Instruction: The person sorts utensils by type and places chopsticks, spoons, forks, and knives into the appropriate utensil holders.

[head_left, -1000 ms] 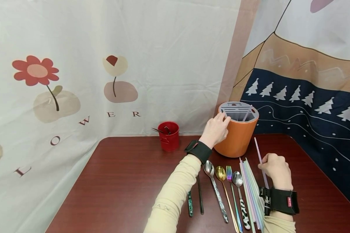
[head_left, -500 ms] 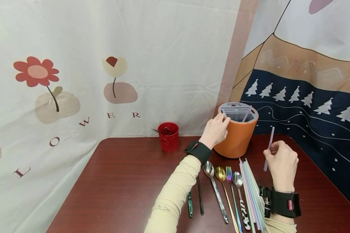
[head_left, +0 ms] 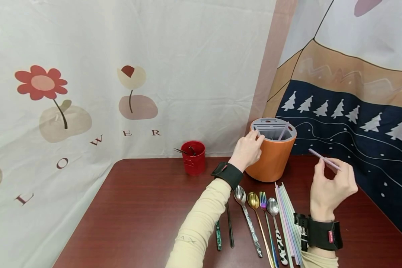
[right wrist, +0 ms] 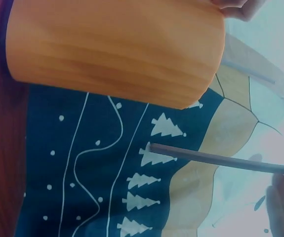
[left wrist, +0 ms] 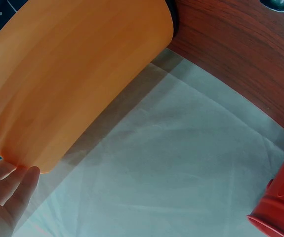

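Observation:
My left hand (head_left: pixel 247 150) grips the rim of an orange utensil holder (head_left: pixel 271 160), which has a grey slotted top with a purple straw (head_left: pixel 283 131) leaning inside it. Up close in the left wrist view, the fingers (left wrist: pixel 25 190) reach over the holder's rim; part of the hand is out of that view. To the right of the holder, my right hand (head_left: pixel 333 184) pinches another purple straw (head_left: pixel 321 158) above the table, its free end pointing up and left. The same held straw (right wrist: pixel 216 159) shows apart from the holder in the right wrist view.
A bundle of pastel straws (head_left: pixel 289 223) lies beside a silver spoon (head_left: pixel 273 206), a rainbow fork (head_left: pixel 263 201), a gold spoon (head_left: pixel 253 201) and a larger silver spoon (head_left: pixel 241 195). The left forearm partly covers darker utensils. A red cup (head_left: pixel 194 163) stands near the back edge.
My right hand has lifted the purple straw off the table, up and to the right, and turned it from near upright to slanting left. The left hand stays on the rim.

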Motion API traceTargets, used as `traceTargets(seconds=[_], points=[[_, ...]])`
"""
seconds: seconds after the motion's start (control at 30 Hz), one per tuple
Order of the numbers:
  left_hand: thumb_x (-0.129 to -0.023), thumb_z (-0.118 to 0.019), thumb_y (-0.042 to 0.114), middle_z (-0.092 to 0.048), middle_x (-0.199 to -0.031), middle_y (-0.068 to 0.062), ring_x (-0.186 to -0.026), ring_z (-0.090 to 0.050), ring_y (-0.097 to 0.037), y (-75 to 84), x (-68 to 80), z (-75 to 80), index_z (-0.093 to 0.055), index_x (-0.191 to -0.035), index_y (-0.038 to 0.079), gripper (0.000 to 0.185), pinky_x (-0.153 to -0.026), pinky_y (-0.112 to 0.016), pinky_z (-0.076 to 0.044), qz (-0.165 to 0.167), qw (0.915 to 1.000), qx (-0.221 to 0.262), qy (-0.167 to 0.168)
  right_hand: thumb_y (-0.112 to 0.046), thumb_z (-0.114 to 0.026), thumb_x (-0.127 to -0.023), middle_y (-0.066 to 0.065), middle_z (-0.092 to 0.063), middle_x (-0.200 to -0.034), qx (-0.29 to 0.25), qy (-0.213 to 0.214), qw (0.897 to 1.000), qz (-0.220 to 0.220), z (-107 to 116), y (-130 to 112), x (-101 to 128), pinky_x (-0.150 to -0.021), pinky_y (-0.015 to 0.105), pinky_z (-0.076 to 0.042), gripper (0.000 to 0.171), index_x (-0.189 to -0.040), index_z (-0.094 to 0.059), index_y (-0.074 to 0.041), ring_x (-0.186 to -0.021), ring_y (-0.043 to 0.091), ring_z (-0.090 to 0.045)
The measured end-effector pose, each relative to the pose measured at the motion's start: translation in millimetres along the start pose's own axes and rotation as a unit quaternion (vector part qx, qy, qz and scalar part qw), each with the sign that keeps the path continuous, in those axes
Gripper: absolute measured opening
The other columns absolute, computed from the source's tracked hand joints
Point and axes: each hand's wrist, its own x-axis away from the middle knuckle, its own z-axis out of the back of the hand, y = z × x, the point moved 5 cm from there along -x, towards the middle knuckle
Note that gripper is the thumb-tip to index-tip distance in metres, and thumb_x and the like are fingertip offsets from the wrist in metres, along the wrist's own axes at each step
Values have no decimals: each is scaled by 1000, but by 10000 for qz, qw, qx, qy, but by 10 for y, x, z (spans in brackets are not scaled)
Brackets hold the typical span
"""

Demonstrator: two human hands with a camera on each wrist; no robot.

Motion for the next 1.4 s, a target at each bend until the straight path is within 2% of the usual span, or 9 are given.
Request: traceTargets(seconds=[0.13, 0.3, 0.43, 0.57, 0.87, 1.07, 1.13, 1.33, 1.4], points=[[-93, -51, 30, -56, -129, -1, -122, -52, -12, -1, 1, 3, -51, -129, 19, 37, -88, -20, -52, -13, 10000, 9, 25, -18, -70, -82, 9, -69, -82, -346, 571, 9977, -148, 28, -50, 9, -76, 8, -39, 25, -83, -69, 7, -84, -14, -52], [-93, -51, 30, -56, -129, -2, -122, -53, -12, -6, 1, 4, -52, -129, 19, 37, -88, -19, -52, 5, 10000, 28, 53, -17, -72, -80, 11, -71, -83, -615, 956, 9933, -221, 37, -184, 24, -77, 10, -42, 24, -81, -71, 7, -83, -8, -58], [-94, -50, 29, -56, -131, -2, -123, -53, -12, -4, 7, 3, -51, -130, 19, 38, -90, -19, -51, 1, 10000, 62, 23, -11, -73, -78, 0, -70, -80, -1157, 1064, 9872, -272, 23, -254, 47, -75, 12, -47, 20, -79, -70, 9, -81, -4, -61], [-94, -48, 29, -56, -130, -2, -122, -52, -13, -4, 12, 6, -51, -130, 18, 37, -90, -19, -51, -7, 10000, 45, -6, -4, -74, -76, -8, -68, -80, -1714, 933, 9806, -196, -23, -268, 66, -73, 12, -49, 17, -78, -69, 12, -80, 0, -62], [-94, -51, 29, -57, -127, -1, -119, -54, -12, -18, 10, 19, -52, -128, 19, 35, -86, -19, -52, 32, 10000, 51, 73, 0, -72, -75, -1, -70, -80, -1817, 603, 9815, 19, -104, -300, 87, -77, 12, -51, 12, -80, -70, 11, -82, 0, -62], [-93, -52, 29, -57, -125, -1, -118, -54, -11, -3, 29, 14, -52, -126, 19, 34, -85, -19, -52, -3, 10000, 9, 73, -2, -71, -78, -7, -68, -83, -1721, 270, 9847, 1, -172, -312, 80, -80, 13, -52, 15, -84, -69, 12, -81, 1, -65], [-93, -52, 28, -57, -126, -1, -119, -54, -11, 1, 29, 9, -52, -127, 19, 35, -86, -19, -52, 0, 10000, 35, 53, -4, -71, -80, -11, -67, -85, -1560, 105, 9877, -27, -217, -288, 48, -80, 13, -51, 14, -86, -70, 8, -81, 1, -65], [-94, -51, 29, -56, -128, -1, -121, -52, -11, -1, 20, 9, -51, -129, 20, 36, -87, -19, -52, 25, 10000, 38, -53, -15, -71, -83, -4, -66, -84, -1220, -191, 9920, -268, -358, -221, -111, -80, 11, -49, 12, -89, -73, -5, -81, -5, -63], [-94, -51, 30, -56, -128, -1, -121, -52, -11, -3, 18, 12, -51, -129, 20, 36, -87, -19, -52, 32, 10000, 54, -60, -19, -71, -84, -9, -64, -86, -1153, -293, 9923, -354, -401, -212, -158, -81, 11, -49, 16, -91, -72, -5, -82, -8, -62]])
